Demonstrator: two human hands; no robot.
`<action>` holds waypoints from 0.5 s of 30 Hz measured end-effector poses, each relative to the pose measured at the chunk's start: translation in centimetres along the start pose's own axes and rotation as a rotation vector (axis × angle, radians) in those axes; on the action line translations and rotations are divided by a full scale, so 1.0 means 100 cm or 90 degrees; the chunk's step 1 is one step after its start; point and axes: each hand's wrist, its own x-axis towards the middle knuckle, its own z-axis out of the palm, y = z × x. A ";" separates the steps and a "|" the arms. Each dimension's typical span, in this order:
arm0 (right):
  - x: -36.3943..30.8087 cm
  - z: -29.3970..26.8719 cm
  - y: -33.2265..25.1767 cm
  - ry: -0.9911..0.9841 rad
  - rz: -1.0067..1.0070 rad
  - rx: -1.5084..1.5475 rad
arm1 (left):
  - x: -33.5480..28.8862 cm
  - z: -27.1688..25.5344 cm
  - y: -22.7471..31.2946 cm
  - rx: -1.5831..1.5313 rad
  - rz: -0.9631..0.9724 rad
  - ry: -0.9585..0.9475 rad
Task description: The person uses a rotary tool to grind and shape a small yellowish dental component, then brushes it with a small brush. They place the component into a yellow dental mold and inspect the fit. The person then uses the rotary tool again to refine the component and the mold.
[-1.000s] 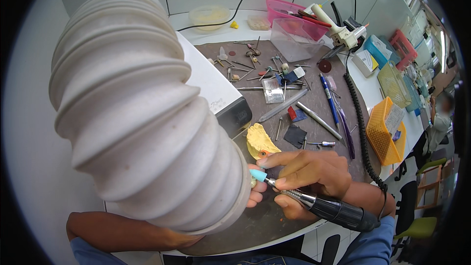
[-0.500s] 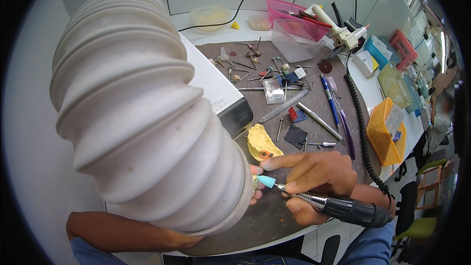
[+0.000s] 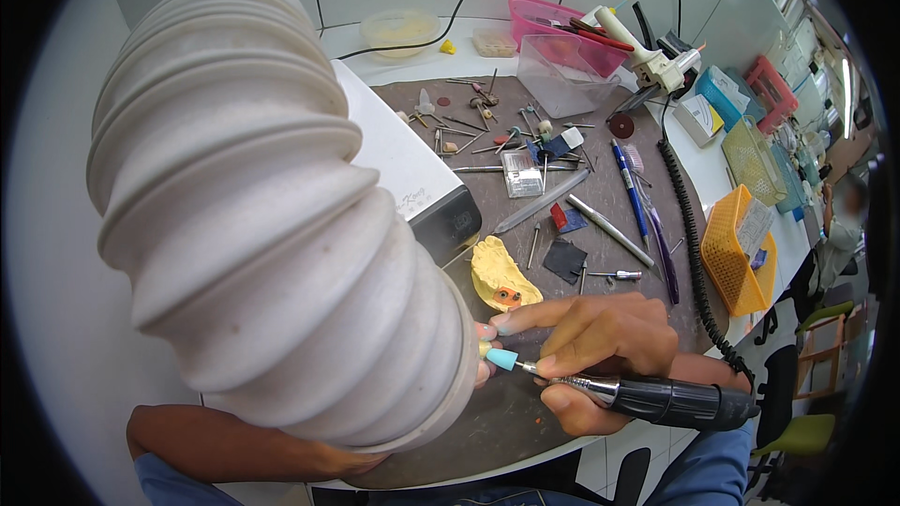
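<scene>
**Rotary Handpiece at Work Beneath Ribbed Suction Hose**

Seen from above at a cluttered bench: right hand wrapped pen-style around a black and silver rotary handpiece, thumb and fingers pinching its metal neck, index finger stretched forward along the top. Pale blue polishing tip at the tool's front end, pointing left and meeting the fingertips of the left hand. Left hand mostly hidden behind the mouth of a wide white ribbed hose filling the left half of the view; whatever is pinched there too concealed to make out, grip not readable. Left forearm crossing low along the bench edge.

Just beyond the right hand, on the dark brown work mat: a yellow dental cast with a small orange spot. Farther back, scattered burs and hand instruments, a blue pen, a small clear plastic case. To the right, a coiled black cable running beside an orange basket; at the rear, a pink tray.
</scene>
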 end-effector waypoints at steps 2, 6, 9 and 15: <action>0.000 0.001 0.000 -0.001 -0.001 0.004 | 0.000 -0.002 -0.001 0.000 0.005 -0.010; 0.000 0.001 0.000 0.002 0.001 0.003 | 0.002 0.001 -0.002 0.055 0.017 0.010; -0.002 -0.002 -0.001 -0.008 0.003 0.007 | 0.003 0.005 0.000 0.087 0.026 0.008; -0.002 0.000 -0.003 -0.005 -0.017 -0.022 | 0.004 0.010 0.007 0.140 0.023 0.000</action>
